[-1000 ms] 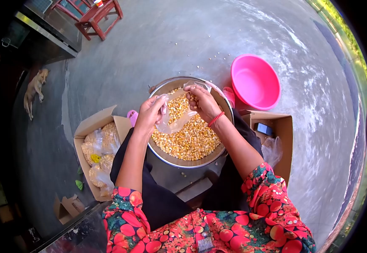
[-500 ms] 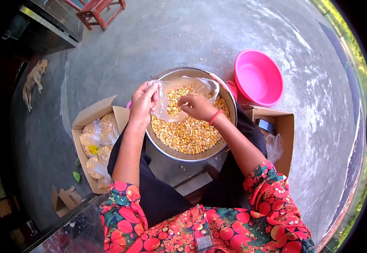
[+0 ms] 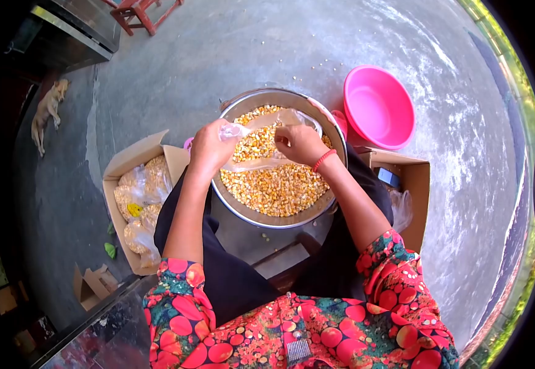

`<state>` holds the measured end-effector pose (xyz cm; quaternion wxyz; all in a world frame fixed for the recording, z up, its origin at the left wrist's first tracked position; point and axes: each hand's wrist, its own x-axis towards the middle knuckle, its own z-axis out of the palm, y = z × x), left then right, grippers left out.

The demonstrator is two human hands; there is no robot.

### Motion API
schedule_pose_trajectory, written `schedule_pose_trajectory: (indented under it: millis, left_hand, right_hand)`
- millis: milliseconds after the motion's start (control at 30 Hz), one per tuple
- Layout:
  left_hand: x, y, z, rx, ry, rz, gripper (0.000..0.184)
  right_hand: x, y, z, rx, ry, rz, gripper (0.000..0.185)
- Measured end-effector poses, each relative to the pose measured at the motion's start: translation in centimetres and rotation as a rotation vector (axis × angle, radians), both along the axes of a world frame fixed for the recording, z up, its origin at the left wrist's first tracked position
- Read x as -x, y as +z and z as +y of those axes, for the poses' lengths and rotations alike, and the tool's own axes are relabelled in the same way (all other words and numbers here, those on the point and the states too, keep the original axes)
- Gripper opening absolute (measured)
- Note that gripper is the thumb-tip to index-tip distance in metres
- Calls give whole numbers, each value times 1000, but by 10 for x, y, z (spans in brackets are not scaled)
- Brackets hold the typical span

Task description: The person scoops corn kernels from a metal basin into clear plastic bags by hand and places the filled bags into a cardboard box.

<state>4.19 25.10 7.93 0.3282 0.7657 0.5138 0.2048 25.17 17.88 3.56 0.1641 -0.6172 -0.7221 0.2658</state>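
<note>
A wide metal pot [image 3: 252, 216] stands between the knees, holding loose yellow corn kernels [image 3: 277, 190]. Across its upper part spreads a clear plastic bag [image 3: 289, 117], its mouth apart and kernels showing through or inside it. My left hand [image 3: 211, 147] is closed on the bag's bunched left edge, over the pot's left rim. On the opposite side my right hand [image 3: 304, 146], with a red band at the wrist, has its fingers curled in at the bag's right edge; the fingertips are partly hidden.
At the left, a cardboard box [image 3: 117, 215] holds several filled clear bags [image 3: 157, 178]. To the right stands another cardboard box [image 3: 418, 209] with a phone-like item [image 3: 388, 177] and clear plastic. A pink basin [image 3: 378, 107] lies beyond. A dog [image 3: 47, 115] rests far left, near a red stool [image 3: 137, 13].
My right hand has shifted slightly right and its fingers have curled at the bag's edge. My left hand has turned, bunching the plastic. The bag sits lower and wider over the corn.
</note>
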Motion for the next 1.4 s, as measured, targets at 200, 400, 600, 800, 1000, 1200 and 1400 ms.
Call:
schedule_pose_trajectory:
  millis: [200, 400, 600, 800, 1000, 1200, 1400]
  left_hand:
    - [-2, -7, 2, -4, 40, -115, 22]
    - [-8, -11, -1, 81, 0, -153, 23]
    - [-7, -8, -1, 50, -19, -149, 24]
    - [-8, -5, 2, 94, 47, -181, 29]
    - [-7, -6, 4, 97, 48, -157, 32]
    - [-9, -8, 3, 72, 16, -163, 32]
    - [-12, -7, 1, 103, -5, -153, 31]
  right_hand:
    - [52, -7, -21, 170, 471, 409, 18]
    - [95, -59, -53, -336, 360, -62, 37]
    - [86, -49, -54, 19, 537, -261, 19]
    - [69, -90, -61, 361, 455, -178, 20]
    - [40, -35, -31, 875, 320, 416, 21]
    - [25, 20, -14, 1041, 184, 838, 14]
    - [17, 35, 1, 737, -284, 1143, 17]
